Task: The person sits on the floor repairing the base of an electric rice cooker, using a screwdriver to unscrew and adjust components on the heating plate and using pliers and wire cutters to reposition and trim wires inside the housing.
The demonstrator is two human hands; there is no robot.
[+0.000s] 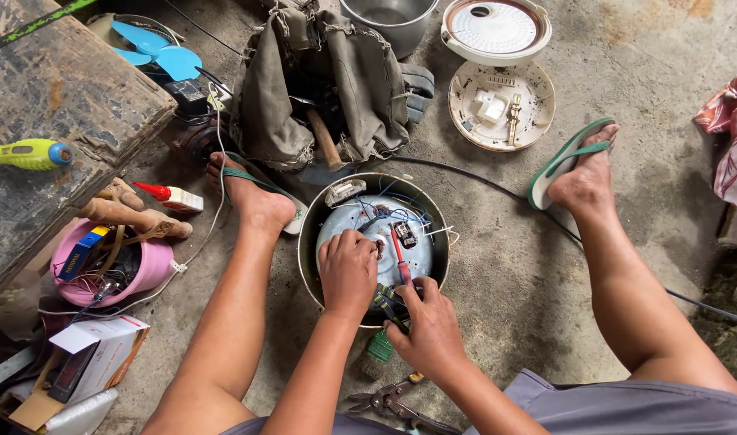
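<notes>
Cooker body: the upturned round metal cooker body (374, 242) sits on the concrete floor (529, 266) between my two feet, right under both my hands.
My left hand: my left hand (348, 270) is curled, knuckles up, resting on the pale base plate (417, 254) inside the rim; I cannot tell what, if anything, its fingertips pinch.
My right hand: my right hand (431, 326) is at the near rim, fingers closed round the handle of a red-shafted screwdriver (399, 256) whose tip points into the middle of the plate.
Look of it: dark steel wall, light grey-blue plate, blue and white wires (401, 213) looping over it.
Nearby: pliers (385, 400) lie on the floor just by my right wrist.
</notes>
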